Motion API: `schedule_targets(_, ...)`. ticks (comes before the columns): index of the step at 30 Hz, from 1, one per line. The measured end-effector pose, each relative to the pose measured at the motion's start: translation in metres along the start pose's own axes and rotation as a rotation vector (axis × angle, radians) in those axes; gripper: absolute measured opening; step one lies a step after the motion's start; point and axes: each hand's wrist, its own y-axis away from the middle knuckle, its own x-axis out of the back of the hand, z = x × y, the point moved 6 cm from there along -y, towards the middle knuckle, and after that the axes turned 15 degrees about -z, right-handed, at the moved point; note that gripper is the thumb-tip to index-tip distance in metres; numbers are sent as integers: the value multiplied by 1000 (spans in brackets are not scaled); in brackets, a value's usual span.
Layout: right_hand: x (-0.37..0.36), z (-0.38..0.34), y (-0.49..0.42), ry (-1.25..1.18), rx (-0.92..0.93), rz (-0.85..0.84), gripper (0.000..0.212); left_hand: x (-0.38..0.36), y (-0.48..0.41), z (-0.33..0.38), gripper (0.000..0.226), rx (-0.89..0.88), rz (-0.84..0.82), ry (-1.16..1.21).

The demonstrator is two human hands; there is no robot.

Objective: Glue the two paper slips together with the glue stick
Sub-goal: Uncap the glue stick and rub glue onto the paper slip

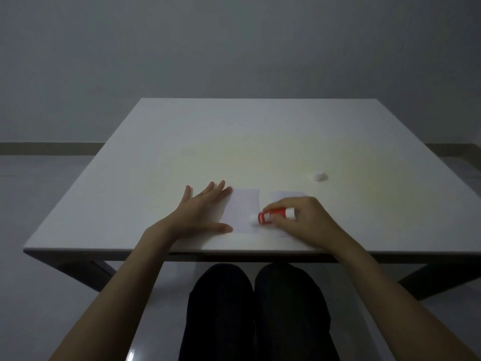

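Observation:
Two white paper slips lie side by side near the table's front edge. My left hand (201, 213) rests flat with fingers spread, pressing the left edge of the left slip (244, 207). My right hand (305, 220) grips a red and white glue stick (274, 214), held nearly level, its white tip touching the lower right part of the left slip. The right slip (282, 195) is mostly hidden under my right hand.
The glue stick's white cap (319, 176) stands on the white table (234, 142) to the back right of the slips. The table's front edge runs just behind my wrists, with my dark-clad legs below it.

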Motion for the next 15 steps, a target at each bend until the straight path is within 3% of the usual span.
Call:
schedule_targets(2,18,11,-8,-2,-107,202,18,0,1,1,94,-6,1,3)
schedule_targets(4,20,10,-13,22,-128,302,23,0,2,2,93,-9,4,9)
schedule_targets(9,-32,-17,-26,89,4,-88,37,0,2,2,92,-8,-11,-24)
schedule_targets(13,2,-1,-44,136,-97,167,27,1,1,2,93,1,-5,-7)
schedule_targets(15,7,2,-44,156,-121,208,26,0,2,2,93,-2,-5,-10)
